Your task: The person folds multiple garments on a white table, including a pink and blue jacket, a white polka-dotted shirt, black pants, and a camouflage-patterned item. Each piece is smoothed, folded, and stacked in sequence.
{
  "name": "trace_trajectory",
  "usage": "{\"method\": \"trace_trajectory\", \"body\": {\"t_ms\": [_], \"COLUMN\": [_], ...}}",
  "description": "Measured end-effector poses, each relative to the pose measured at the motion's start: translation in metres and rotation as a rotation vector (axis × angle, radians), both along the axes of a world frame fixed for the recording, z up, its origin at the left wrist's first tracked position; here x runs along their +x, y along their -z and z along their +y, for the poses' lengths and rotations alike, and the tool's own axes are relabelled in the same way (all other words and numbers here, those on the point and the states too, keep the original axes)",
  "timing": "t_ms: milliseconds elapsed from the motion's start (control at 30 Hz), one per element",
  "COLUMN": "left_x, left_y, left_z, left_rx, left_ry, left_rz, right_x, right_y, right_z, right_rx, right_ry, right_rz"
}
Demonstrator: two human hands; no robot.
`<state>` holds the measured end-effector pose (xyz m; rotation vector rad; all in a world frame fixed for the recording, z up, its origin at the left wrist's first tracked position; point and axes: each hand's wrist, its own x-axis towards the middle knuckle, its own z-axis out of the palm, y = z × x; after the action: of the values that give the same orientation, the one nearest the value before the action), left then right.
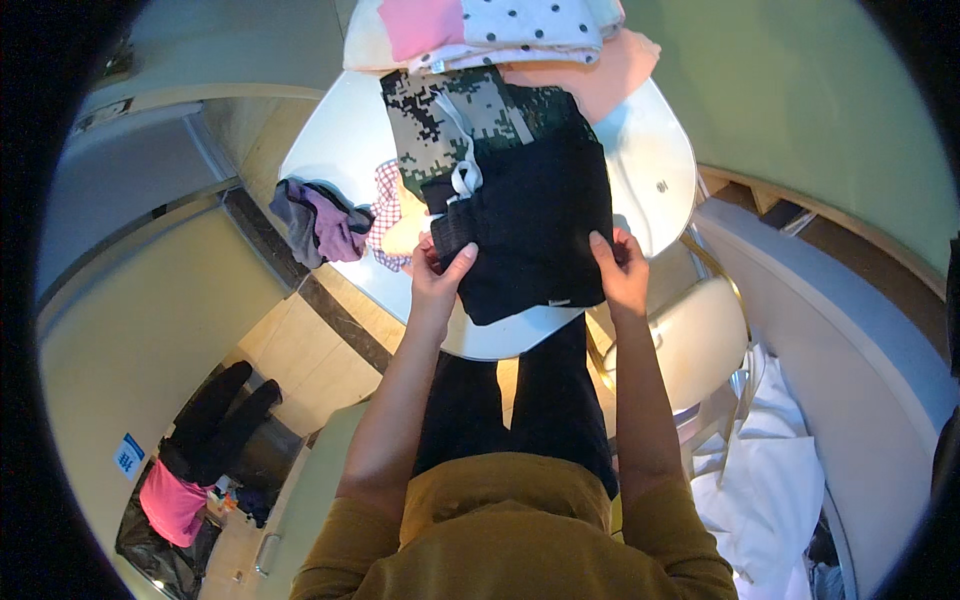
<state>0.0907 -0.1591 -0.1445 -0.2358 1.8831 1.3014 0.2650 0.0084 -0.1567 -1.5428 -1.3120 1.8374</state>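
Black folded trousers or shorts (536,225) with a ribbed waistband and a white drawstring (466,176) lie over the near part of a white table (487,341). My left hand (439,266) grips their left edge at the waistband, thumb on top. On the opposite edge, my right hand (621,262) pinches the cloth between thumb and fingers. Under the black garment's far side shows a folded camouflage-print garment (431,124). Left of it lie a red-checked cloth (386,202) and a peach-coloured cloth (409,221), partly hidden.
A crumpled purple and grey garment (322,221) rests at the table's left edge. At the back are folded polka-dot fabric (525,30) and a peach garment (622,71). A cream chair (682,345) stands close on the right, with white cloth (772,465) behind. Another person (176,499) is at lower left.
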Motion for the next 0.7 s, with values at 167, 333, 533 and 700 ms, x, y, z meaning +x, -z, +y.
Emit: {"method": "trace_trajectory", "body": {"t_ms": [167,333,533,700], "left_x": [-0.011,-0.007,-0.046,-0.085], "left_y": [-0.015,-0.044,-0.08,-0.111], "left_z": [0.009,-0.001,-0.008,0.023], "left_rx": [0.088,0.246,0.459,0.576], "left_ry": [0.054,-0.18,0.024,-0.004], "left_rz": [-0.303,-0.467,-0.304,-0.109], "right_x": [-0.006,-0.003,-0.016,-0.057], "right_y": [-0.023,-0.054,-0.083,-0.116], "right_z": [0.018,0.021,0.035,0.064], "right_rx": [-0.348,-0.275,-0.243,0.028], "right_ry": [-0.279,-0.502,-0.546,-0.532], "right_rz": [-0.088,0.218,0.198,0.227]}}
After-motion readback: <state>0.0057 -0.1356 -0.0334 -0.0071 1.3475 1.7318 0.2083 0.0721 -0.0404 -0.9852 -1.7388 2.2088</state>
